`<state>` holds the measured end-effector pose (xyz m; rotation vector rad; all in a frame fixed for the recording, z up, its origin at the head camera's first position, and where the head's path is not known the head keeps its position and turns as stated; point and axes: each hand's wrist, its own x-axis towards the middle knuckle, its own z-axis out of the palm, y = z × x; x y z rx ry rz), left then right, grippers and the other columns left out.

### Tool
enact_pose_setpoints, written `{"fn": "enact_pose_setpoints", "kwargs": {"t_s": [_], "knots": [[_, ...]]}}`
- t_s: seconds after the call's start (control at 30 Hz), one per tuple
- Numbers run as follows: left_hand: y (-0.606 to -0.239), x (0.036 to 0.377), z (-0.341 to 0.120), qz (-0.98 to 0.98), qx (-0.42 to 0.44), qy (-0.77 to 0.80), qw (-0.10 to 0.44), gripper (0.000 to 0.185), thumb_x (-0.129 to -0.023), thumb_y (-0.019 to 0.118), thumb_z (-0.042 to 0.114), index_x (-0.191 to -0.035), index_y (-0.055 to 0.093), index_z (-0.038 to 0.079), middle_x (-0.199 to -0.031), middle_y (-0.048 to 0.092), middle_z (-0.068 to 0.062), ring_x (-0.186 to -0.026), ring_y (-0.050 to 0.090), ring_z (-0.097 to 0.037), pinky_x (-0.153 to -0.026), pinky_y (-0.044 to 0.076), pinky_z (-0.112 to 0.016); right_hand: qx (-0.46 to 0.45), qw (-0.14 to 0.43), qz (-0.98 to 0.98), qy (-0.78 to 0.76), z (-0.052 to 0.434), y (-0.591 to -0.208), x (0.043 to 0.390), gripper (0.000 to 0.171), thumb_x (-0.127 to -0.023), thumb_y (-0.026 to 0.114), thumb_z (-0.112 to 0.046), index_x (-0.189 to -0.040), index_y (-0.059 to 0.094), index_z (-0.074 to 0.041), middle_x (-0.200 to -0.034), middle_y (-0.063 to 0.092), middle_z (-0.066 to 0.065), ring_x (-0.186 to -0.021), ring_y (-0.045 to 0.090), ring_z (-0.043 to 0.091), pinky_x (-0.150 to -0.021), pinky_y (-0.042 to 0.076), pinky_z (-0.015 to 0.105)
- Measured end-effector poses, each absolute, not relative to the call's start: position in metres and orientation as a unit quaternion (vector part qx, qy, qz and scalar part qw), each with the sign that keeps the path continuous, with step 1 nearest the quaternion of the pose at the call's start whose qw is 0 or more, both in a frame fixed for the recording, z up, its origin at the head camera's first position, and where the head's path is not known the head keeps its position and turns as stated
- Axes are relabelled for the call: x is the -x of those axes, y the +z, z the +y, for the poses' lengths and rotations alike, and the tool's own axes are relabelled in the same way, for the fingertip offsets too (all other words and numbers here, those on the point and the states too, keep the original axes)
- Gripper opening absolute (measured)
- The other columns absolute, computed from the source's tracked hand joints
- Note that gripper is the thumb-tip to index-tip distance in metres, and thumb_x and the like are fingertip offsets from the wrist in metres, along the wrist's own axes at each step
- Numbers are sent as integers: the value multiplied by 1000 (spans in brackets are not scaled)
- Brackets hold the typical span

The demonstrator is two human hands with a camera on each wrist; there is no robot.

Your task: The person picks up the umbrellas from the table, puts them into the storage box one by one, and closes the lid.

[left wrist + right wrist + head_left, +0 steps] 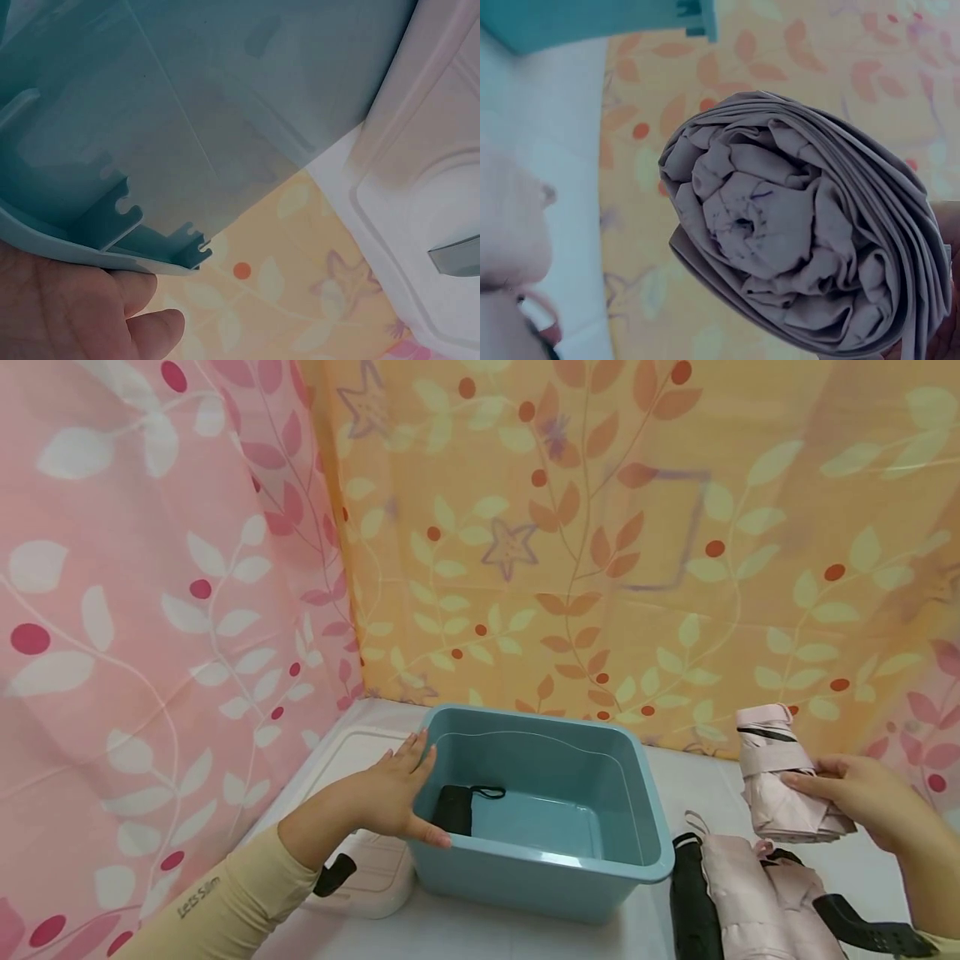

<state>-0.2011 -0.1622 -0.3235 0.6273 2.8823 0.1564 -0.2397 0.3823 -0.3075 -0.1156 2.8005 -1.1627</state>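
A light-blue plastic bin (540, 860) stands on the white table. My left hand (393, 785) rests on its left rim with fingers spread and thumb along the front edge; in the left wrist view the fingers (154, 334) lie by the rim. Inside, at the left, lies a black folded umbrella (453, 810) with a strap loop. My right hand (862, 789) grips a pale pink folded umbrella (776, 777), raised to the right of the bin. The right wrist view shows the rolled fabric end of this umbrella (765, 217); most of the hand is hidden behind it.
Right of the bin lie a black folded umbrella (693, 902) and pale pink folded umbrellas (742, 893), side by side. A white lid-like plastic piece (375, 877) lies left of the bin, partly under my left arm. Patterned cloth (615, 635) hangs behind the table.
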Motion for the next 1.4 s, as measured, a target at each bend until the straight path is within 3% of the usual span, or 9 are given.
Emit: {"fn": "enact_pose_setpoints", "kwargs": {"t_s": [0.1, 0.4, 0.97, 1.4], "knots": [[-323, 201, -163, 972, -210, 51, 95, 125, -59, 47, 85, -147, 7, 5, -152, -9, -15, -139, -9, -30, -109, 8, -51, 53, 71, 912, -401, 367, -296, 246, 55, -95, 50, -25, -119, 36, 23, -79, 62, 4, -65, 62, 18, -59, 52, 35], [-324, 203, -166, 972, -211, 56, 92, 126, -59, 49, 84, -147, 7, 5, -152, -8, -15, -138, -10, -30, -108, 9, -53, 104, 67, 909, -398, 317, -262, 257, 52, -91, 57, -24, -120, 43, 16, -80, 62, 6, -65, 62, 19, -57, 52, 36], [-323, 203, -166, 970, -215, 63, 95, 127, -59, 49, 84, -146, 4, 3, -152, -8, -16, -138, -9, -32, -108, 9, -53, 173, 106, 892, -405, 206, -256, 273, 35, -83, 67, -22, -98, 57, 7, -70, 59, 5, -58, 59, 17, -51, 50, 32], [-327, 204, -163, 971, -213, 61, 87, 128, -58, 49, 85, -147, 4, 5, -152, -9, -14, -138, -11, -29, -108, 9, -52, 236, 125, 907, -325, 131, -284, 291, 22, -76, 74, -23, -79, 63, -4, -63, 57, 2, -53, 54, 14, -49, 46, 27]]}}
